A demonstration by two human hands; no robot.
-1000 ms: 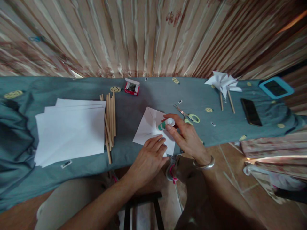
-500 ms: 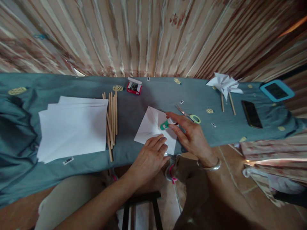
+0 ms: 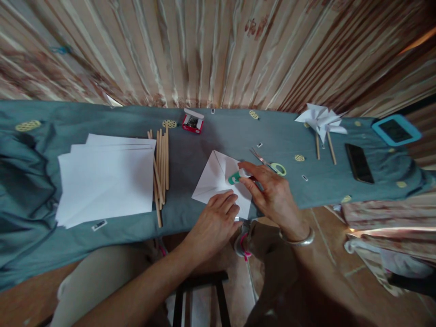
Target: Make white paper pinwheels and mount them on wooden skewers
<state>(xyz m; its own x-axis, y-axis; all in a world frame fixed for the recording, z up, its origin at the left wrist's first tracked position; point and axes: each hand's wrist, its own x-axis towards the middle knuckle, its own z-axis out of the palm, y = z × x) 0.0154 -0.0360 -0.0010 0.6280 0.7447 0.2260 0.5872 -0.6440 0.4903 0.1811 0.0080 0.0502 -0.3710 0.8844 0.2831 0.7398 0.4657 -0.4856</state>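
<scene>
A folded white paper square [image 3: 214, 177] lies on the blue-grey cloth near the table's front edge. My left hand [image 3: 214, 225] rests flat on its near corner, fingers stretched out. My right hand [image 3: 272, 195] grips a small green-and-white glue stick [image 3: 236, 176] between thumb and fingers, its tip down on the paper's middle. Green-handled scissors [image 3: 270, 164] lie just beyond my right hand.
A stack of white sheets [image 3: 107, 177] lies at the left, with several wooden sticks [image 3: 161, 165] beside it. A small red box [image 3: 192, 122] sits at the back. Paper pinwheels on sticks [image 3: 322, 125], a black phone [image 3: 359, 162] and a blue-framed tablet [image 3: 395, 129] lie at the right.
My right hand has tipped the glue stick lower onto the paper. The left hand stays on the paper's corner. The view has shifted slightly.
</scene>
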